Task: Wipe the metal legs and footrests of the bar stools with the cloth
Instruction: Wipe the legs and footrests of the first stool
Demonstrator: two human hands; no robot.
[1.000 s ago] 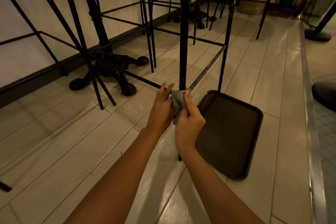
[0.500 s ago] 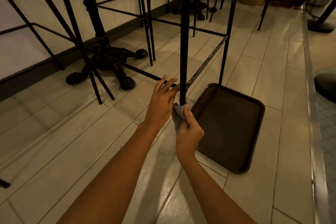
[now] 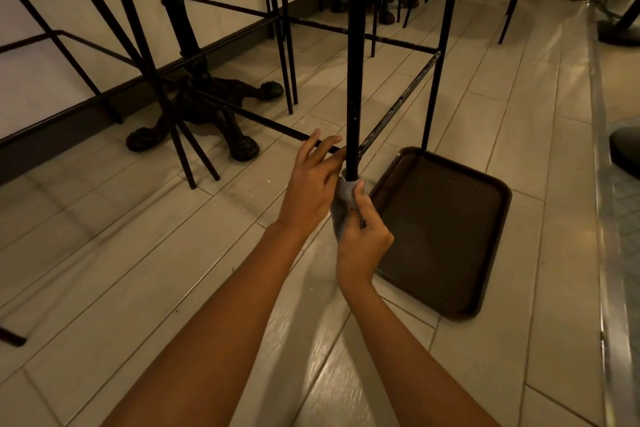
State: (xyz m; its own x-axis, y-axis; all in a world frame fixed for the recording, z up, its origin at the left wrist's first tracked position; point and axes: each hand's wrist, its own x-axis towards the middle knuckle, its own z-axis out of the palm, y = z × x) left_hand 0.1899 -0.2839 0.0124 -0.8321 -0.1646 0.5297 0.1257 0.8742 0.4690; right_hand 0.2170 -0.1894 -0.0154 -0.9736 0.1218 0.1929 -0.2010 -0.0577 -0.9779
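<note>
Floor (image 3: 104, 270): pale tiles, dim light, black stool frames along the wall.
Stool leg (image 3: 354, 80): upright black metal, nearest the camera, paint chipped.
Cloth (image 3: 343, 199): grey, wrapped round the leg just below the footrest (image 3: 398, 107) joint.
Right hand (image 3: 363, 239): closed round the cloth and leg.
Left hand (image 3: 311, 184): fingers spread loosely, resting against the leg and cloth, gripping nothing.
Tray (image 3: 440, 232): dark, flat on the floor, just right of the leg.

One cam only, head-worn, wide-angle, so no shared area. Looks fwd and steeply down from above the forearms onto the tiled floor (image 3: 145, 274). Close range: both hands sit mid-frame at the nearest stool leg (image 3: 354, 62). Wall (image 3: 52, 3) upper left, more stools recede up-frame; edges bend.
</note>
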